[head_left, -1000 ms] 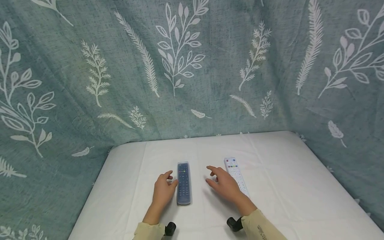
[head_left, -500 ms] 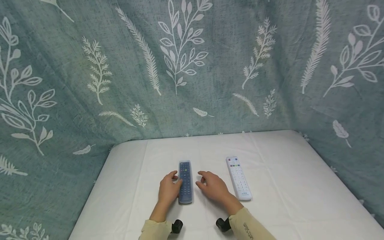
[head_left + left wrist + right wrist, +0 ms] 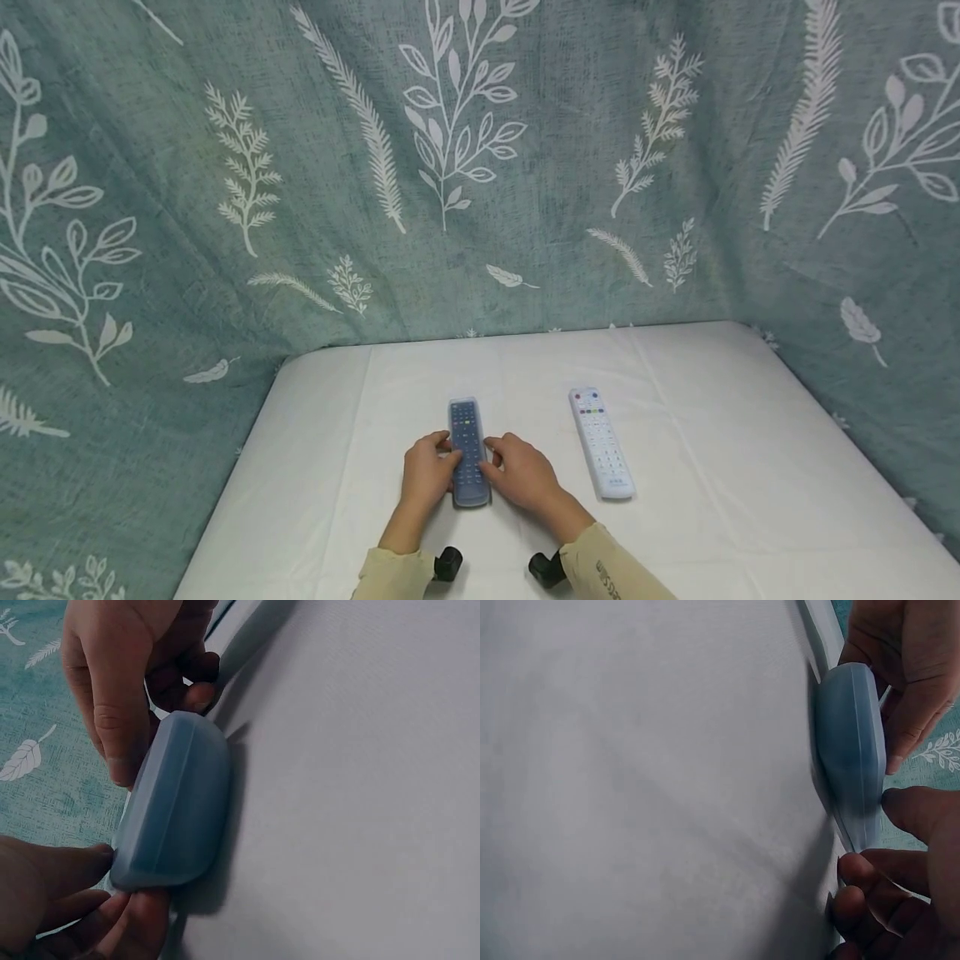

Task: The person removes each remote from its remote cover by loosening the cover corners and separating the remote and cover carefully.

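Holding blue remote (image 3: 468, 437), hands (image 3: 428, 473) (image 3: 524, 477), white remote (image 3: 602, 445) at right, curtain (image 3: 525, 200) behind

A teal fabric backdrop (image 3: 547, 208) printed with white foliage rises beyond the left hand (image 3: 427, 472) and right hand (image 3: 525, 473), enclosing a white-covered surface (image 3: 712, 475) beneath them. A large leafy sprig (image 3: 461, 117) fills the cloth almost directly beyond the hands, while tall feathery fronds stand farther off to the left of the left hand and to the right of the right hand. The patterned fabric turns along both sides of the surface, outside each hand. Soft light casts faint shadows below the hands, and shallow creases run lengthwise across the white covering on either side of them.
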The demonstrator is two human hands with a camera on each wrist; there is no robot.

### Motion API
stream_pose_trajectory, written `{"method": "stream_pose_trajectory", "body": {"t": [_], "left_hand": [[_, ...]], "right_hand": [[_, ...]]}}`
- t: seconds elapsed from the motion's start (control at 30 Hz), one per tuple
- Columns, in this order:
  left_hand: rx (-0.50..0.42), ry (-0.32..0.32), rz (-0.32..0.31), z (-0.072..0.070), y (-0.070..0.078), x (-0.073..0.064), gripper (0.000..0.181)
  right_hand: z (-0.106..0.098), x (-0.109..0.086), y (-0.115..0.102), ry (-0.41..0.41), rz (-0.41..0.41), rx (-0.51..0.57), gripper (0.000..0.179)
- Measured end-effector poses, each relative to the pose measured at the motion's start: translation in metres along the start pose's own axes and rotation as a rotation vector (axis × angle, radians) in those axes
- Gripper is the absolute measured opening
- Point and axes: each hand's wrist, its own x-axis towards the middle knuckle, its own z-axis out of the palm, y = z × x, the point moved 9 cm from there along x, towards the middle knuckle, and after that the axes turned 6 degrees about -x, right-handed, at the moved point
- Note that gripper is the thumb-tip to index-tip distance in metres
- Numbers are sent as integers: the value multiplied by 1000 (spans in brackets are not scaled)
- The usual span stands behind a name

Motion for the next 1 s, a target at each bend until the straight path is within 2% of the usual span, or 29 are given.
{"method": "stream_pose_trajectory", "body": {"t": [0.2,0.47,0.57,0.73,1.0], "left_hand": [[4,-12,10,2,4,-2,45],[-57,-54,-15,5,5,-8,46],[-72,-42,-11,6,6,-10,48],[-123,-28,-11,12,11,-11,55],[-226,-89,-47,21,12,-14,56]], "right_hand": [[-3,-2,-2,16,-13,-13,43],[-6,-10,-1,54,-15,-2,41],[-8,-12,1,76,1,11,38],[-12,-15,7,99,53,87,31],[-13,-16,16,85,138,277,29]]}}
